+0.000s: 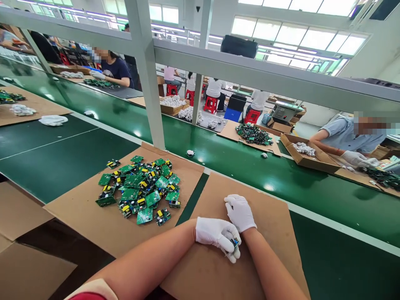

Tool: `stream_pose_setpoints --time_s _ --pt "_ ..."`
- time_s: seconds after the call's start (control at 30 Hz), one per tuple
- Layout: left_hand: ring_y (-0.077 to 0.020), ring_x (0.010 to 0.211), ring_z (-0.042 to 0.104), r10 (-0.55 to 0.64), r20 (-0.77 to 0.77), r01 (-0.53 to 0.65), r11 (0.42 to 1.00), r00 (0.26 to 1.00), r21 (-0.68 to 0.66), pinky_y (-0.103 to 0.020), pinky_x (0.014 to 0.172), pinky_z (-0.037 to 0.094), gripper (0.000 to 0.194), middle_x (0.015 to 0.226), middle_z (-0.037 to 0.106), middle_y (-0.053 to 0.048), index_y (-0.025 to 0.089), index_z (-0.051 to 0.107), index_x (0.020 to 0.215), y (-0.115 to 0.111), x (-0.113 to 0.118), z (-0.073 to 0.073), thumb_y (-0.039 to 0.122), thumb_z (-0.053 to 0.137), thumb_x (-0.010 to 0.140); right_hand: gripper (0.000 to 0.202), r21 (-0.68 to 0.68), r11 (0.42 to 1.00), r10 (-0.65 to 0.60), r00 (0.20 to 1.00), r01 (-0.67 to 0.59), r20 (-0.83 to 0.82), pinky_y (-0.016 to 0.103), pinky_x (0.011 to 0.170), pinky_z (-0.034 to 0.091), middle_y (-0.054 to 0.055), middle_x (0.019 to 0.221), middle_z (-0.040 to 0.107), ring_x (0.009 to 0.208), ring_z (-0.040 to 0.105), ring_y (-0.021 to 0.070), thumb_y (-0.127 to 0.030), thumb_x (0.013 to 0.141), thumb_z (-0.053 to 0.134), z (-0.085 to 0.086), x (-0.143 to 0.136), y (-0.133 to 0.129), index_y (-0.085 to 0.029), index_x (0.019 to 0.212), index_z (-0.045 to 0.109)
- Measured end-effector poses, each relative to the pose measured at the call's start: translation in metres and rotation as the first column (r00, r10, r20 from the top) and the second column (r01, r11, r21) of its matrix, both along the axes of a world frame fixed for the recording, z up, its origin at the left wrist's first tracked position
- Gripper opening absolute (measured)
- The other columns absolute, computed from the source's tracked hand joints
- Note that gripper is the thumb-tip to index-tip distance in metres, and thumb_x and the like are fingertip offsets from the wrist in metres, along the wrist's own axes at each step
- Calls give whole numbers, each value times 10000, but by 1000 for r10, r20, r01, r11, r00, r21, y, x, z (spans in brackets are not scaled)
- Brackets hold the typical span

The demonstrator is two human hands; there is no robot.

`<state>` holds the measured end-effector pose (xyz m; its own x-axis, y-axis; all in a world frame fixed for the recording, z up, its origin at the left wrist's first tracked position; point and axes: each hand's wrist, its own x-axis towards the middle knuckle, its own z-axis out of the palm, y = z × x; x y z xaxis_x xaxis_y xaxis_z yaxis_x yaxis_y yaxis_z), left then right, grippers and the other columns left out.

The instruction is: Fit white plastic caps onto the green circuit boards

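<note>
My left hand [217, 234], in a white glove, is closed around a small circuit board [235, 241], and only a bit of the board shows between thumb and fingers. Just beyond it, my right hand [240, 211], also gloved in white, rests over the brown cardboard sheet [275, 233] with its fingers curled in. Whatever those fingers hold, if anything, is hidden. To the left of both hands, a heap of green circuit boards [134, 183] with yellow and black parts lies on another cardboard sheet [78, 216].
A green conveyor belt [218, 162] runs past, carrying small white pieces [190, 153]. A grey metal post [148, 83] and rail stand in front. Across the belt, a gloved co-worker [346, 137] sits by a cardboard box [308, 156] of white pieces and a board pile [254, 134].
</note>
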<state>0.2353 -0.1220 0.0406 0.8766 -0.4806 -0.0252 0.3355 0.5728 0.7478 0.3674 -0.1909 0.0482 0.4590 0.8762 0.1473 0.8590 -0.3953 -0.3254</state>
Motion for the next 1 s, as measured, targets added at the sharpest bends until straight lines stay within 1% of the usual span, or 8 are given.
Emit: stream_pose_setpoints --time_s 0.2,0.3,0.43,0.53,0.6,0.7,0.87,1.0 --pt "-161 686 672 139 -107 -141 990 984 -8 -320 738 478 465 774 684 -45 154 525 866 -2 -3 6 262 838 540 345 13 992 -125 989 126 -76 277 862 492 23 1034 703 948 641 150 -192 822 417 14 30 -37 -210 1077 648" --pt "-164 720 673 162 -112 -163 987 980 3 -312 752 474 440 807 683 -52 151 520 874 -3 -4 8 256 819 568 390 1 983 -185 981 185 -61 330 923 466 50 1119 674 1027 622 173 -215 849 370 18 25 -61 -200 1159 606" --pt "-160 748 669 143 -70 -144 989 987 -17 -304 761 466 404 836 678 -52 154 523 896 -2 -5 8 271 788 615 522 -78 987 -138 990 139 13 450 1087 271 113 1420 399 1320 343 288 -282 786 514 11 -9 -94 -135 1287 512" --pt "-172 745 669 100 -60 -103 994 993 -47 -321 762 464 402 855 679 -70 151 526 916 -1 -4 8 300 773 636 714 -254 967 19 995 7 98 459 1120 192 104 1502 208 1383 176 298 -401 775 555 11 -19 -109 -117 1398 353" --pt "-183 753 670 94 -65 -97 994 993 -42 -340 782 460 417 845 677 -67 148 533 910 0 -4 9 305 785 617 663 -334 942 25 989 25 143 488 1122 152 90 1501 229 1378 192 304 -436 804 511 15 -11 -114 -147 1385 381" --pt "-184 774 668 106 -70 -107 994 992 -16 -337 795 452 422 844 675 -55 151 541 908 0 -4 10 294 794 602 575 -360 913 -124 971 192 204 533 1100 151 124 1475 298 1363 216 344 -431 836 456 21 1 -115 -123 1321 475" --pt "-179 730 656 62 -43 -62 998 997 -9 -355 769 460 412 822 669 -54 150 550 927 1 -4 11 293 781 616 770 -345 927 196 975 -148 108 465 1129 132 65 1522 167 1393 124 301 -535 795 495 19 -14 -110 -171 1436 270" --pt "-185 730 660 69 -39 -69 998 997 11 -351 756 457 417 852 672 -64 150 546 930 1 -4 10 289 781 614 647 -365 931 45 986 17 163 505 1114 134 93 1496 254 1379 176 316 -444 841 449 20 -9 -106 -155 1409 338"
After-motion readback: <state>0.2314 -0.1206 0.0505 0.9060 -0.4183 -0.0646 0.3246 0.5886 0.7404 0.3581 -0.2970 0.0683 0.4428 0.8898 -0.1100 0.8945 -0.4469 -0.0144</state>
